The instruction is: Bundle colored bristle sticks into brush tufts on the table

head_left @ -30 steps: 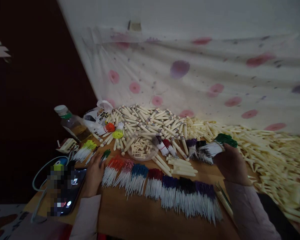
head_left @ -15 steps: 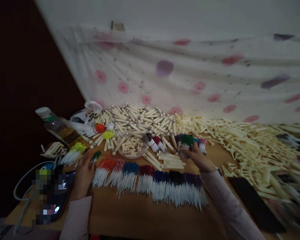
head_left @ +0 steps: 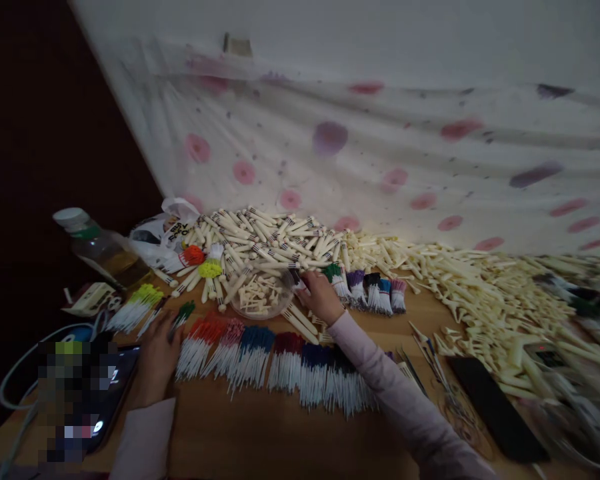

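Observation:
My left hand (head_left: 159, 357) rests at the left of the table, its fingers curled around a small group of green-tipped sticks (head_left: 185, 311). Further in, my right hand (head_left: 323, 299) is closed on a dark-tipped bundle of white sticks (head_left: 296, 279), mostly covered by the fingers. Beside it, a green-tipped bundle (head_left: 336, 280) stands in a row with purple (head_left: 357, 287), black, blue and pink bundles. Loose white sticks with coloured tips lie in a row in front: orange (head_left: 200, 340), pink, blue (head_left: 253, 353), dark red (head_left: 285, 360) and darker ones partly under my right forearm.
Cream plastic pegs (head_left: 275, 233) are heaped along the wall, with small pieces in a clear bowl (head_left: 234, 303). At left are a bottle (head_left: 105, 250), a phone (head_left: 113, 400) and yellow-tipped sticks (head_left: 135, 310). A black slab (head_left: 497, 407) and scissors (head_left: 453, 400) lie at right.
My right hand has let go of the green-tipped bundle, now standing in the back row, and moved left to the dark-tipped bundle. My left hand stays with the green-tipped sticks.

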Demonstrator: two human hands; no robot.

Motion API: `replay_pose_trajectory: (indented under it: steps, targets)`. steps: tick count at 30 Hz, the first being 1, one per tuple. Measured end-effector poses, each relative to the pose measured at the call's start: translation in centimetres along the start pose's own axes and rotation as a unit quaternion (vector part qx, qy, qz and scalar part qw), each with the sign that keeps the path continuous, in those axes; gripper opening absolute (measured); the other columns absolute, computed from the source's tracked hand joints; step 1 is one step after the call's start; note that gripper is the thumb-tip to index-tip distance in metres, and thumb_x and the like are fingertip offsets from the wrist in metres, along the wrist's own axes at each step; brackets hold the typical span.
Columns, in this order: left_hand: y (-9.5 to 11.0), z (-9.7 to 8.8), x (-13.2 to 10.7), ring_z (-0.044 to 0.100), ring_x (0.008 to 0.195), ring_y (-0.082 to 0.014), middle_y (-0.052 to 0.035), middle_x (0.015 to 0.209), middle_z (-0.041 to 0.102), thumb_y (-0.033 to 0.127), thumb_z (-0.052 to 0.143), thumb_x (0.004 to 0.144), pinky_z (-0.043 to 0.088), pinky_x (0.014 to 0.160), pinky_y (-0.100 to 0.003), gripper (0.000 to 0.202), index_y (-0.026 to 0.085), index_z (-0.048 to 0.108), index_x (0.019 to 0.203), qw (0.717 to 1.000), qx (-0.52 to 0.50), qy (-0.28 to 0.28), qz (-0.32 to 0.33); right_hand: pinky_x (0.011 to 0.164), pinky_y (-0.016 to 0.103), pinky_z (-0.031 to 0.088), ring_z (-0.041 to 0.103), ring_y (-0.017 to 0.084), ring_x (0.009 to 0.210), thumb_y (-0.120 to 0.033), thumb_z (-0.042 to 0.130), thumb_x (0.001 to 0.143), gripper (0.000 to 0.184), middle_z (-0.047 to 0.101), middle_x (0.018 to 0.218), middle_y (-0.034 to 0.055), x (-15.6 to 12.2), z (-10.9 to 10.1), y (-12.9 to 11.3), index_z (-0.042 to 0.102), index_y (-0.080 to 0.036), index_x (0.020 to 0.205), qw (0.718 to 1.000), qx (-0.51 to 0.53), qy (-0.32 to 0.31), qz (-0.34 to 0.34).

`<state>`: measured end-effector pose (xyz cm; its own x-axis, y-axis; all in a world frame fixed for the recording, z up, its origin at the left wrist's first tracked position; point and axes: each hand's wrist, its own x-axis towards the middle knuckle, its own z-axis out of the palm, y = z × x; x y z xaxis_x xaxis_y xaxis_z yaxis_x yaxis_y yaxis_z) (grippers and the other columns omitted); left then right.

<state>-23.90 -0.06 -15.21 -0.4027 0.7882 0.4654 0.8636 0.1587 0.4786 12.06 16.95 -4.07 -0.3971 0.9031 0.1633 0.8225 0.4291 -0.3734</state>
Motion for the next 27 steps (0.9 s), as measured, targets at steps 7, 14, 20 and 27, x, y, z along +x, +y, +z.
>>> replay_pose_trajectory:
  steps: [7,14,20,27]
  targets:
    - [0.0,0.2,-0.1,0.062,0.111,-0.0354,-0.0195,0.117,0.068,0.042,0.044,0.087,0.049,0.102,-0.053,0.043,0.014,0.065,0.113,1.0,-0.004,0.007,-0.008,0.092,0.048,0.052,0.064,0.025,0.106,-0.035,0.064,0.094,0.031,0.065,0.118,0.0091,2.1,2.4,-1.8,0.062,-0.016,0.119,0.997,-0.061,-0.019,0.031]
    - [0.4,0.3,-0.2,0.063,0.112,-0.0349,-0.0191,0.118,0.069,0.042,0.044,0.088,0.049,0.101,-0.051,0.045,0.013,0.065,0.115,0.999,-0.006,0.018,-0.026,0.092,0.048,0.052,0.064,0.025,0.105,-0.037,0.067,0.092,0.034,0.067,0.113,0.0082,2.3,1.7,0.0,0.062,-0.016,0.117,1.0,-0.013,-0.014,0.009]
    - [0.4,0.2,-0.2,0.064,0.111,-0.0334,-0.0178,0.116,0.07,0.042,0.044,0.088,0.05,0.1,-0.05,0.044,0.015,0.066,0.115,0.999,-0.009,0.019,-0.027,0.085,0.042,0.052,0.066,0.023,0.095,-0.031,0.074,0.085,0.033,0.07,0.104,0.0072,1.0,1.3,1.7,0.063,-0.015,0.113,0.997,0.074,-0.024,-0.007]
    - [0.8,0.0,0.2,0.064,0.111,-0.0347,-0.0217,0.117,0.069,0.038,0.042,0.087,0.051,0.099,-0.051,0.046,0.01,0.066,0.114,1.0,0.006,0.011,-0.017,0.084,0.04,0.054,0.067,0.021,0.092,-0.028,0.074,0.085,0.03,0.07,0.103,0.0051,1.0,0.8,2.5,0.064,-0.015,0.11,0.981,0.187,-0.047,-0.009]
